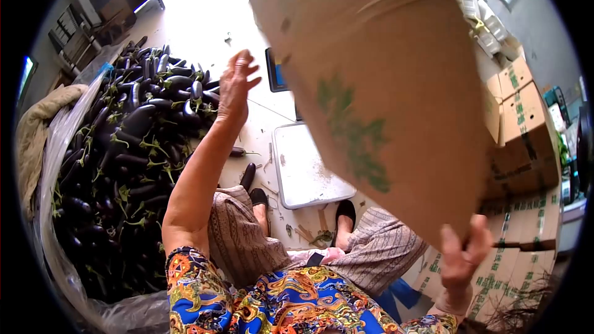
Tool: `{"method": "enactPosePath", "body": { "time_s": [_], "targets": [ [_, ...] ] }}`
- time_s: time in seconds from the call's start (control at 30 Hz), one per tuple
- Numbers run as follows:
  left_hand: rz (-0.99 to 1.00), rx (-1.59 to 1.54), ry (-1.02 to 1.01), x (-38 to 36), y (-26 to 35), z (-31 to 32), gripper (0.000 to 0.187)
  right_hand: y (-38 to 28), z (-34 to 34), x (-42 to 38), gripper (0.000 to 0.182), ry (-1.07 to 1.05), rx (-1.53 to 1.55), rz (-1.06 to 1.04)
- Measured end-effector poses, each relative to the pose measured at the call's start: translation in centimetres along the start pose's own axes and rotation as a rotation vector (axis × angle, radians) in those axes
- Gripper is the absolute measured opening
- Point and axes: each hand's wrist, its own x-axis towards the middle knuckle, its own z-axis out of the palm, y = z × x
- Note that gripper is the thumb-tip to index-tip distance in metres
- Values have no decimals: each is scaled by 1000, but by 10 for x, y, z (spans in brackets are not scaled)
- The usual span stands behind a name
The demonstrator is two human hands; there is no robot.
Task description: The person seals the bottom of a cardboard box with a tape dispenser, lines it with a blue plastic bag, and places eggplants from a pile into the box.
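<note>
A large brown cardboard box point(402, 99) with a green leaf print is raised and tilted in front of me, filling the upper right of the view. My right hand point(463, 253) grips its lower right corner, thumb and fingers closed on the edge. On the other side, my left hand point(237, 86) is lifted with its fingers apart and holds nothing, to the left of the box. Below the box lies the pale metal platform of a scale point(309, 167), partly covered by it in this view. Behind the platform, a dark-framed display point(276, 70) shows beside the box's left edge.
A big heap of eggplants point(142, 130) fills the left side, bordered by clear plastic sheeting point(52, 167). Finished cartons point(523, 111) are stacked at the right, above flattened printed cardboard point(510, 278). One loose eggplant point(248, 176) and plant scraps lie near my feet.
</note>
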Motion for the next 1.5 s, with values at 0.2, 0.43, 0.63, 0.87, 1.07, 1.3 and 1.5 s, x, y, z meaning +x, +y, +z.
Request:
{"method": "enactPosePath", "body": {
  "time_s": [0.2, 0.43, 0.63, 0.87, 1.07, 1.3, 1.5],
  "targets": [
    [-64, 10, 36, -20, -20, 2, 70, 39, 81, -41, 13, -377, -162, -501],
    [-263, 218, -123, -9, -72, -2, 90, 47, 128, -67, 42, -575, 22, -96],
    [-266, 224, -180, -7, -73, 7, 89, 61, 180, -21, 80, -816, 556, 178],
    [-309, 161, -254, -15, -48, 5, 96, 93, 196, 1, 45, -912, 748, 255],
    [-278, 347, -345, -16, -13, -14, 55, 78, 162, 22, 25, -365, 227, 128],
    [65, 954, -483, -35, 18, -28, 43, 96, 152, 52, 16, -242, 3, 246],
    [297, 1084, -683, -47, -5, 7, 59, 94, 193, 64, 4, 159, 94, 66]
  ]
}}
